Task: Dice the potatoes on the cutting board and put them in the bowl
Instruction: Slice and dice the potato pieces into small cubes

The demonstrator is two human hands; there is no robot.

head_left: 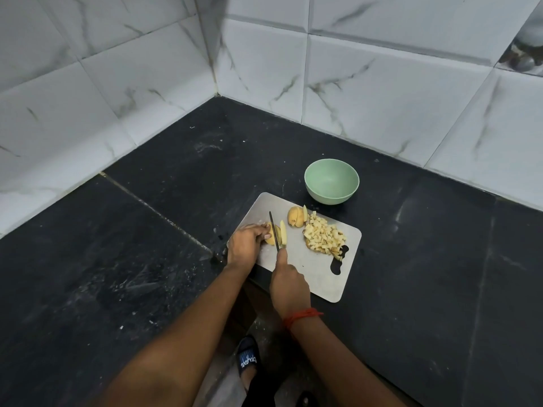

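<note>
A steel cutting board (317, 271) lies on the black counter. My left hand (245, 243) holds a potato piece (271, 237) down at the board's left side. My right hand (289, 286) grips a knife (275, 230) whose blade stands in that potato, with a cut slice (283, 232) leaning just right of the blade. Another potato chunk (295, 217) sits farther back on the board. A heap of diced potato (323, 235) covers the board's right part. The pale green bowl (332, 181) stands behind the board and looks empty.
White marble-pattern wall tiles (382, 98) enclose the black counter (132, 245) at the back and left, meeting in a corner. The counter's front edge runs below the board, with my sandalled foot (248, 359) on the floor beneath.
</note>
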